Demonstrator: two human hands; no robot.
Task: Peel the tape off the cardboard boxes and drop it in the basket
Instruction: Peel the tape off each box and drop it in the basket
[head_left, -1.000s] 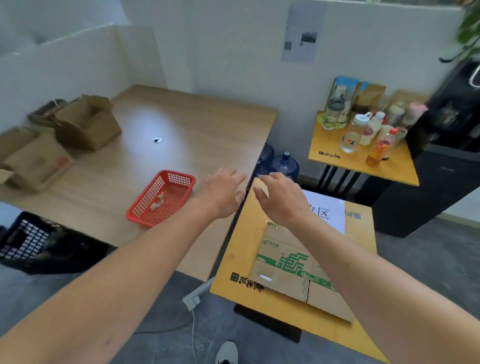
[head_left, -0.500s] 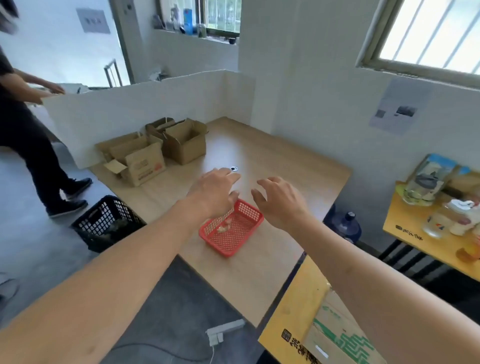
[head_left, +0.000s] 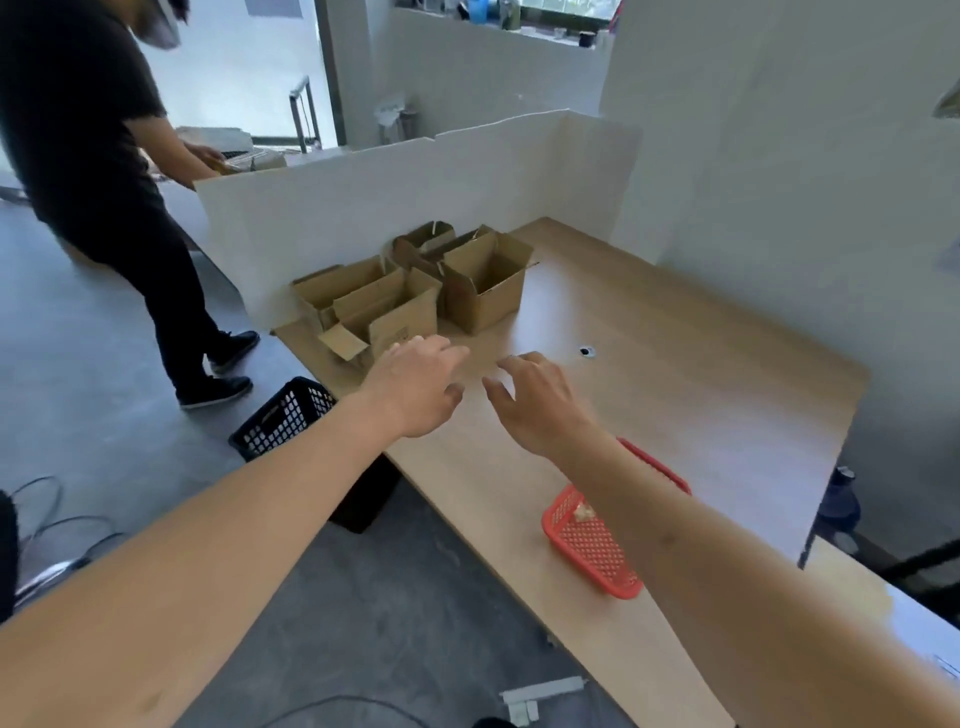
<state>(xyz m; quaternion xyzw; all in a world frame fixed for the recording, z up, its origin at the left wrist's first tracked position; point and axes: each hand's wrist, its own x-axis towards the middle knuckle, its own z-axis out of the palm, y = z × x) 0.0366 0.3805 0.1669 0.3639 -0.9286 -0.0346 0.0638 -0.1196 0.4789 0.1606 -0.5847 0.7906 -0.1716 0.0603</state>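
From the head view, both arms are seen stretched out over the wooden table (head_left: 675, 415). The left hand (head_left: 415, 387) is held above the table edge with fingers loosely extended, nothing gripped; the right hand (head_left: 535, 397) is spread just beside it, fingers relaxed and likewise empty. No tape is seen in either hand.

Progress is judged as partway at best. A small pale scrap (head_left: 583, 513) (peeled tape, most likely, though too small to confirm) is seen lying in the red mesh basket (head_left: 597, 551), which sits near the table's front edge, partly hidden under the right forearm. So at least 1 piece appears to have been dropped in, and a reach for another box seems to be the step in hand.

The cardboard boxes (head_left: 410, 299) are found clustered at the far left corner of the table, against the white partition (head_left: 363, 208). About 4 can be counted, all brown, flaps open and standing up. The nearest one (head_left: 400, 322), with faint printing on its side, lies just beyond the left fingertips and is not yet touched. Whether tape is left on any of them cannot be told at this distance.

A black crate (head_left: 283, 418) is seen on the floor below the table edge, and a person in black (head_left: 104, 182) is standing at the far left.
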